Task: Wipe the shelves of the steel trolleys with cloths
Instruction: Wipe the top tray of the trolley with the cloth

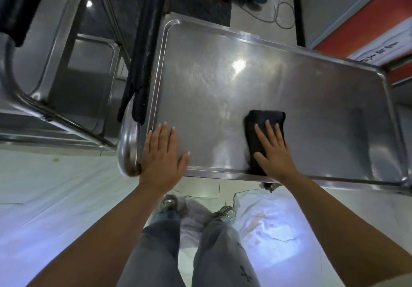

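Note:
The top shelf (223, 81) of a steel trolley fills the middle of the view, shiny and streaked. A folded black cloth (258, 128) lies on it near the front edge. My right hand (273, 152) lies flat on the cloth, fingers spread, pressing it onto the steel. My left hand (161, 157) rests flat and open on the shelf's front left corner, beside the curved handle (128, 148). A second black cloth (145, 56) hangs over the handle bar along the shelf's left side.
A second steel trolley (73, 68) stands close on the left, its lower shelf visible. White sheeting (55, 197) covers the floor around my legs. A red and white wall panel (379, 30) and a black post (298, 10) stand at the back right.

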